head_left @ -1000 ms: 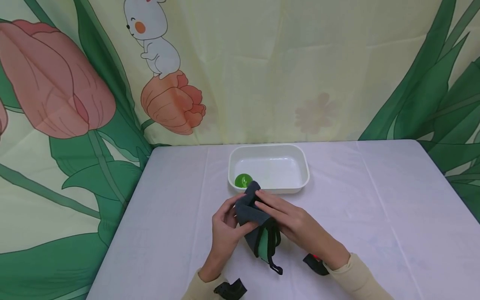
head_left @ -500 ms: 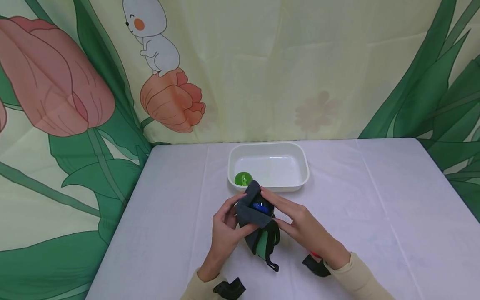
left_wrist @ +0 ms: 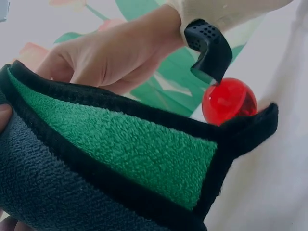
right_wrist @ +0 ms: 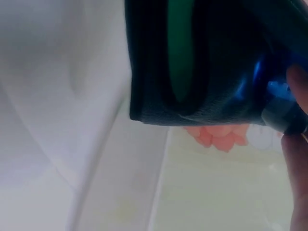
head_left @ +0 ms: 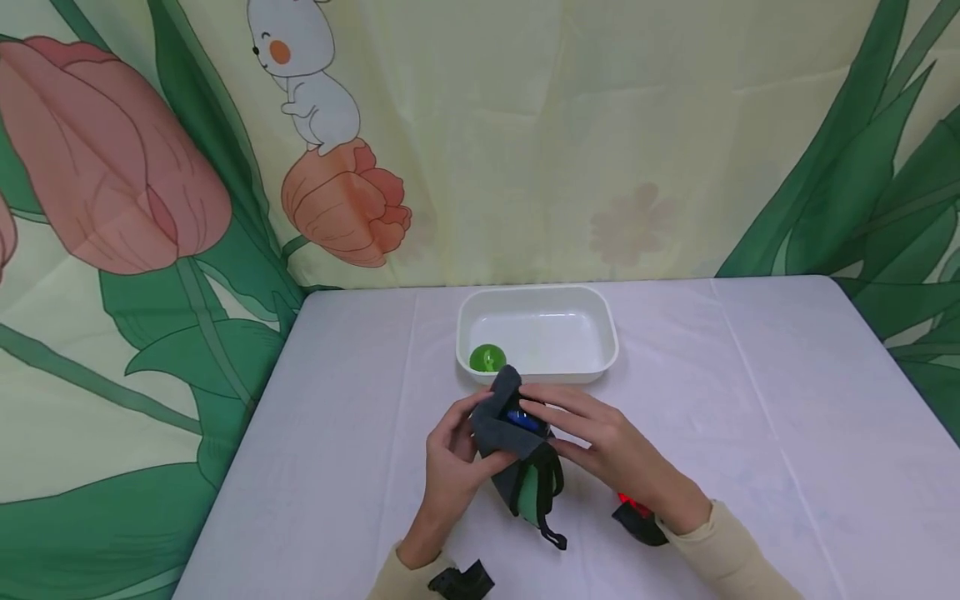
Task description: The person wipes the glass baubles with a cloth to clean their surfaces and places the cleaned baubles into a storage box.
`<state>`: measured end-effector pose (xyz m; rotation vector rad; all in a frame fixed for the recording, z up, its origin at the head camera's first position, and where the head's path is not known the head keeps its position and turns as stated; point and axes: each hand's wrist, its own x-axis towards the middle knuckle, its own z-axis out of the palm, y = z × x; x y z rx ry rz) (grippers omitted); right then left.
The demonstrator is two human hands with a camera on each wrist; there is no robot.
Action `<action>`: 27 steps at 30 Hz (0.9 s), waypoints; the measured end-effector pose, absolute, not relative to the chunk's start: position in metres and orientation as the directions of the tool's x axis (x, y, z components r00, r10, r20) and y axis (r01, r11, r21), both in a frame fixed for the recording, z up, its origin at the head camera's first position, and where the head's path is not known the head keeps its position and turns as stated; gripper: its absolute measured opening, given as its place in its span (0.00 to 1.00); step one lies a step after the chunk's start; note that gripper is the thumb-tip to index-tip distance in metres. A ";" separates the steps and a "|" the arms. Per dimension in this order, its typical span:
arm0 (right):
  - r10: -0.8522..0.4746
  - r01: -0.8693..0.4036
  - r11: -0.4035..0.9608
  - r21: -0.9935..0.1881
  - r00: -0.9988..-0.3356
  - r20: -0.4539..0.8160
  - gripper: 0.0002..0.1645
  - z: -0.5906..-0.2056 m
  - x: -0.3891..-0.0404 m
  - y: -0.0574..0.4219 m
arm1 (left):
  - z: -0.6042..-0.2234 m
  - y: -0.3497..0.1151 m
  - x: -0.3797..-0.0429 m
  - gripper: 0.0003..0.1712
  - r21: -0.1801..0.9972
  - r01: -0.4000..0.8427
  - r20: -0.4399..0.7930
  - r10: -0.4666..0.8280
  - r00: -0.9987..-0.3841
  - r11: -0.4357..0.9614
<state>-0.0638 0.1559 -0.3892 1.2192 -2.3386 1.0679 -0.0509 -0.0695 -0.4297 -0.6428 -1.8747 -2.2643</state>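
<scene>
A towel (head_left: 495, 429), dark grey outside and green inside with black edging and a hanging loop, is folded around a shiny blue ball (head_left: 527, 421). My left hand (head_left: 453, 471) grips the towel from the left, thumb across its near fold. On the other side, my right hand (head_left: 618, 442) pinches the exposed side of the ball between thumb and fingers. The right wrist view shows the blue ball (right_wrist: 279, 89) at those fingertips, partly clear and half covered by cloth. Green terry lining (left_wrist: 130, 139) fills much of the left wrist view.
Behind the hands stands a white tray (head_left: 555, 337) with a green ball (head_left: 487, 358) in its near left corner. A red ball (left_wrist: 230, 101) sits on the white-covered table, mostly hidden under my right wrist in the head view. A printed curtain (head_left: 525, 150) hangs behind.
A second ago the right fingers lay over the towel and the blue ball was out of sight. The ball then showed, and now the right fingers have shifted onto its top.
</scene>
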 end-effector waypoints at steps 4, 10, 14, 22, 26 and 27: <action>-0.586 -0.818 0.322 -0.476 -0.568 0.579 0.29 -0.393 -0.065 0.155 | -0.431 -0.070 -0.050 0.37 0.908 0.358 0.395 0.158 -0.905 -0.216; -0.544 -0.687 0.311 -0.656 -0.695 0.470 0.40 -0.392 -0.064 0.153 | -0.433 -0.072 -0.050 0.38 0.914 0.346 0.382 0.158 -0.911 -0.212; -0.502 -0.547 0.254 -0.798 -0.780 0.374 0.39 -0.393 -0.065 0.153 | -0.435 -0.072 -0.050 0.37 0.908 0.361 0.397 0.165 -0.903 -0.212; -0.514 -0.513 0.248 -0.822 -0.789 0.337 0.42 -0.392 -0.065 0.153 | -0.436 -0.070 -0.051 0.36 0.918 0.334 0.370 0.154 -0.916 -0.214; -0.524 -0.599 0.280 -0.750 -0.750 0.403 0.46 -0.394 -0.066 0.154 | -0.434 -0.070 -0.051 0.36 0.919 0.326 0.362 0.149 -0.920 -0.223; -0.527 -0.630 0.290 -0.720 -0.733 0.429 0.46 -0.395 -0.066 0.153 | -0.434 -0.069 -0.051 0.36 0.918 0.325 0.362 0.146 -0.921 -0.226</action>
